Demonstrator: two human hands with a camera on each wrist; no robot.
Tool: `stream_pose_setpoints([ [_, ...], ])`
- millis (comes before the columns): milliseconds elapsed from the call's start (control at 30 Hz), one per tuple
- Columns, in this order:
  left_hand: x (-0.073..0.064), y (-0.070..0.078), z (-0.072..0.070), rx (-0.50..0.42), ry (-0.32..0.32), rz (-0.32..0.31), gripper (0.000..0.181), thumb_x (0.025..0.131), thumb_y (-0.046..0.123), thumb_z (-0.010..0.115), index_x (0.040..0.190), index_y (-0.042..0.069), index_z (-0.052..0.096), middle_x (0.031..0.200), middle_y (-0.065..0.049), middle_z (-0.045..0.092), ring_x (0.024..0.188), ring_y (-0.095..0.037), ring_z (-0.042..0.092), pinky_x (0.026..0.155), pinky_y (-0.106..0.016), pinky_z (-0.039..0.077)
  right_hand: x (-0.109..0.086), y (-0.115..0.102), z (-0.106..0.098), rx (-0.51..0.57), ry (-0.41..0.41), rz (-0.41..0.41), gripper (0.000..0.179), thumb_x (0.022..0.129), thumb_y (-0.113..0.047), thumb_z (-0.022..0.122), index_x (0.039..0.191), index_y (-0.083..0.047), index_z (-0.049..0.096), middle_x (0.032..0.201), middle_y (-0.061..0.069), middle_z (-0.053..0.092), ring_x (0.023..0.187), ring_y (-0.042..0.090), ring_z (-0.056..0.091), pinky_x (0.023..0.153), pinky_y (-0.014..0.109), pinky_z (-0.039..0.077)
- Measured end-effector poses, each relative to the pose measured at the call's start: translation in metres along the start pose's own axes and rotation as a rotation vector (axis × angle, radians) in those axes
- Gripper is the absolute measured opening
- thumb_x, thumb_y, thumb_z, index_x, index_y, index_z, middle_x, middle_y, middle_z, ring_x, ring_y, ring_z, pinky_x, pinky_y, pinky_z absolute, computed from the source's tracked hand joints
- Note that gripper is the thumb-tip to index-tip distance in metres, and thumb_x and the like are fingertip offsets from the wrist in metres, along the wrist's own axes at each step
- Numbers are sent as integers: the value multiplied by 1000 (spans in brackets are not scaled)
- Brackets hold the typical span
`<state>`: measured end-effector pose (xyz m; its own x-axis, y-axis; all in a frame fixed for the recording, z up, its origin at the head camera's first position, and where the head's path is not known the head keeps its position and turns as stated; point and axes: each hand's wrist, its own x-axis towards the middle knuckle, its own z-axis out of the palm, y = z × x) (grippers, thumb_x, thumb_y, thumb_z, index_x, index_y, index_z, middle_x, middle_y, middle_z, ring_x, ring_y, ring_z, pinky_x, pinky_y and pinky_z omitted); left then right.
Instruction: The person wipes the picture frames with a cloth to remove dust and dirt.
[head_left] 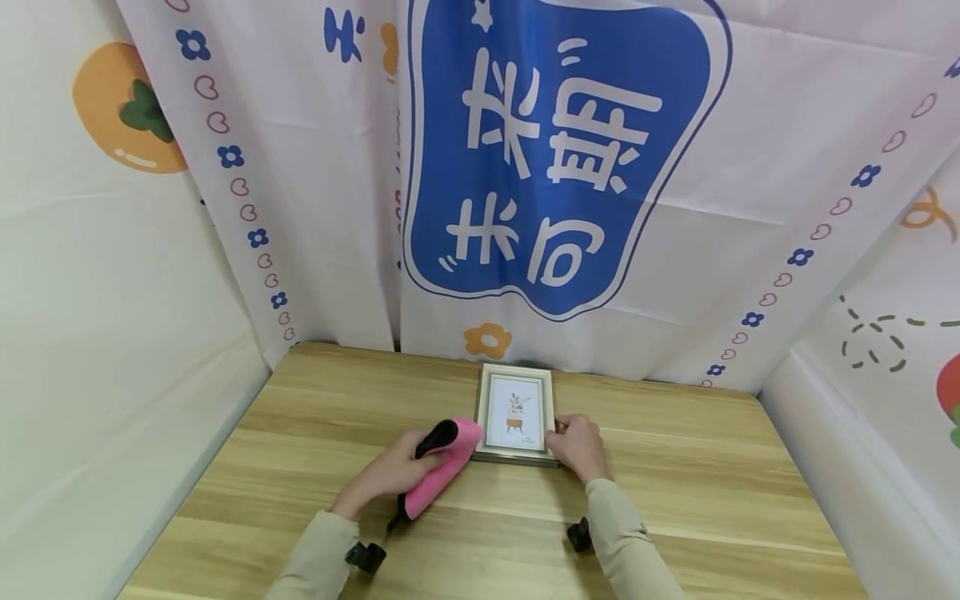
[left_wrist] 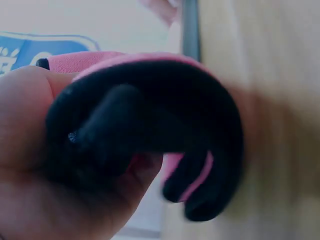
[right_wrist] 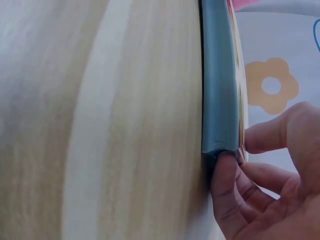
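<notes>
Left of the frame [head_left: 516,414], the left hand [head_left: 396,468] grips a cloth [head_left: 442,475], likely soft, while the right hand [head_left: 581,446] pinches the stiff-looking rim [head_left: 548,400], probably the safest hold.

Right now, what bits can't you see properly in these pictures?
- The back of the picture frame: in the head view, its front hides it.
- Tiny marks near its lower corner: too small to read, head view.
- Inside the folded pink cloth: dark and blurred, left wrist view.
- Top of the blue sign: cut off by the head view's upper edge.
</notes>
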<state>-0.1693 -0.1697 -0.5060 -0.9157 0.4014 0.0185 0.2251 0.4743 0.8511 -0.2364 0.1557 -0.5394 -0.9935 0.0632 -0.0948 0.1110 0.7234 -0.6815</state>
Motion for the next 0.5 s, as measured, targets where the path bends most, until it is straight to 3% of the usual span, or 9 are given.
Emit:
stream_pose_setpoints([
  [100,7,5,-17,-20,30,2,29,107,19,64,126,-2,68,94,-9,69,78,-14,61,77,-33,55,-1,0,-1,3,5,9,51,89,-18,68,137,-3,71,128,16,76,90,25,63,75,36,50],
  [200,16,10,-33,22,144,-16,31,106,15,64,130,-4,67,97,-14,72,78,-16,64,75,-35,56,-1,1,-1,19,5,19,50,89,-20,69,137,-4,71,126,15,77,93,24,65,79,39,54],
  [367,40,16,-52,133,371,7,13,102,5,62,109,-3,69,90,-18,71,75,-22,65,68,-38,55,-1,4,2,43,9,24,49,91,-23,70,137,-6,72,126,14,77,106,26,71,89,46,58],
  [500,65,12,-51,250,482,22,8,96,3,60,101,0,64,85,-19,68,73,-29,64,67,-46,54,-1,6,2,58,13,23,48,92,-23,70,137,-7,72,127,15,76,112,31,72,92,50,59],
])
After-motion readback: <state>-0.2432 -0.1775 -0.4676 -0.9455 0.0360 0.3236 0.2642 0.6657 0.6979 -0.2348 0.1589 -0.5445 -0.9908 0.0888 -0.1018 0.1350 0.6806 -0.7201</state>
